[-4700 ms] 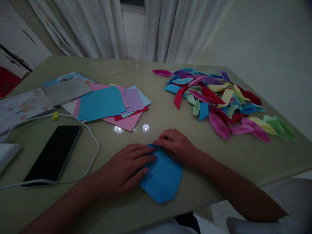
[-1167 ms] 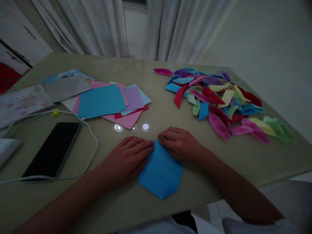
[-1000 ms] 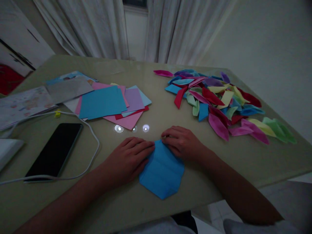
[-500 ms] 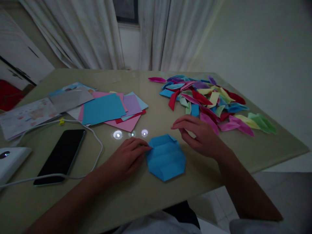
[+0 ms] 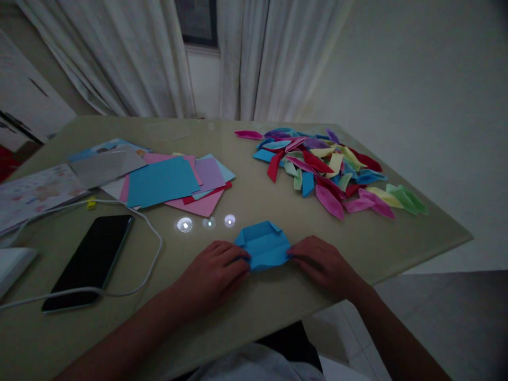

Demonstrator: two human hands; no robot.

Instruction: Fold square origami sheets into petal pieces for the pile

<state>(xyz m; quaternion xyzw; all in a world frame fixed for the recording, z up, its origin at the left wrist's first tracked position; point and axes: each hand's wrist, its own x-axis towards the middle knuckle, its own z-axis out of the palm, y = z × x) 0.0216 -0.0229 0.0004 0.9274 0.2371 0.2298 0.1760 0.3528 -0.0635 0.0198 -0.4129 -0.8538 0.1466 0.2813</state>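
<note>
Between my hands near the table's front edge is a sheet of blue origami paper (image 5: 265, 244), with creases across it and its upper corners folded in. My left hand (image 5: 222, 267) pinches its left edge, fingertips partly hidden. At the opposite edge, the thumb and fingers of my right hand (image 5: 323, 262) are closed on the paper. Its lower part looks bent upward, so the sheet appears shorter than a flat one.
Several folded paper pieces (image 5: 317, 164) lie heaped at the back right. Flat coloured sheets (image 5: 162, 182) are stacked at the left, beside printed packs (image 5: 43, 193). A phone (image 5: 89, 262), a white cable (image 5: 159, 248) and a white device (image 5: 14, 264) occupy the left side.
My right hand has come down from above the paper and taken its right edge. The paper's lower part has been lifted or folded up. My left hand stays at the left edge.
</note>
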